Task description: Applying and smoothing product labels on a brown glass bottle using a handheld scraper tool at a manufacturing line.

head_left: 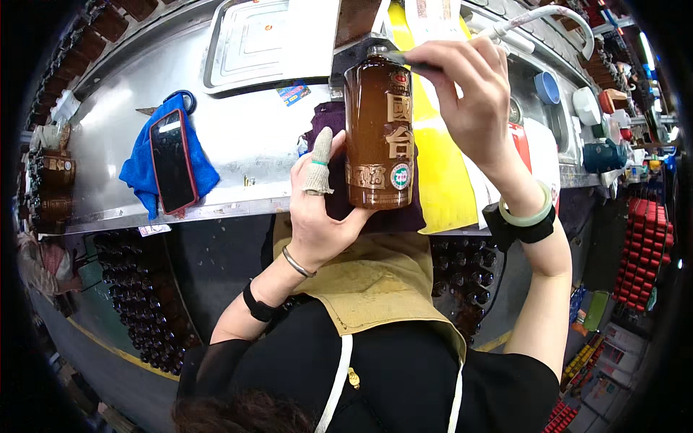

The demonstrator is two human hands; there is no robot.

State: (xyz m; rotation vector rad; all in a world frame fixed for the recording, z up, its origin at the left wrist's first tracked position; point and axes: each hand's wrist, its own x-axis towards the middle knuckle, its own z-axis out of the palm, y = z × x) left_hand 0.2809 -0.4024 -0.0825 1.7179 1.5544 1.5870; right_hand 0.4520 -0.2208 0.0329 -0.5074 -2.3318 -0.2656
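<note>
A brown glass bottle (pixel 364 137) with raised gold lettering and a round green-and-white badge lies on a dark purple cloth (pixel 328 119), its neck pointing away from me. My left hand (pixel 317 216) grips it from the left, thumb at its base. A knitted finger cover (pixel 318 173) sits on one finger of that hand. My right hand (pixel 469 90) is closed on a slim dark tool (pixel 421 66), whose tip is at the bottle's shoulder, just below the neck. The fingers partly hide the tool, so its exact kind is unclear.
On the steel bench at left, a phone (pixel 173 160) rests on a blue cloth (pixel 137 169) beside scissors (pixel 149 110). A metal tray (pixel 214 65) stands behind. Yellow sheeting (pixel 442 173) lies right of the bottle, with a blue cup (pixel 547 88) beyond. Several bottles (pixel 144 310) stand below the bench.
</note>
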